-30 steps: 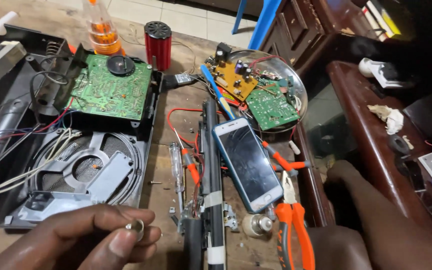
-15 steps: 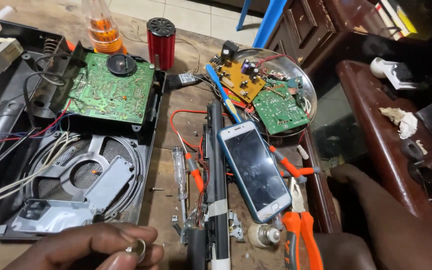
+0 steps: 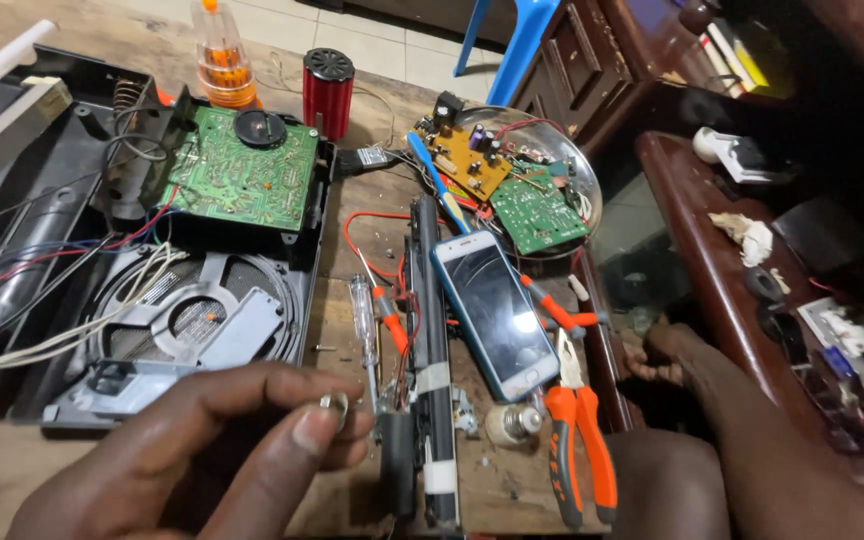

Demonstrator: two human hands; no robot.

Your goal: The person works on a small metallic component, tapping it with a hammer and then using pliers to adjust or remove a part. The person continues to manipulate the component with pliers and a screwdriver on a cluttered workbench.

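Cluttered wooden workbench carries an opened black device casing with a green circuit board. Left hand pinches a small metal ring between thumb and fingertips, just left of the clear-handled screwdriver, whose long axis runs away from the person. Right hand is out of view.

Bright even daylight, glare on the phone screen, dim right edge.

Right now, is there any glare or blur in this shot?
Head view: glare streaks the smartphone screen; the left hand, pinching a small metal ring, looks slightly soft up close; the green circuit board stays sharp; the right side falls into deep shadow.
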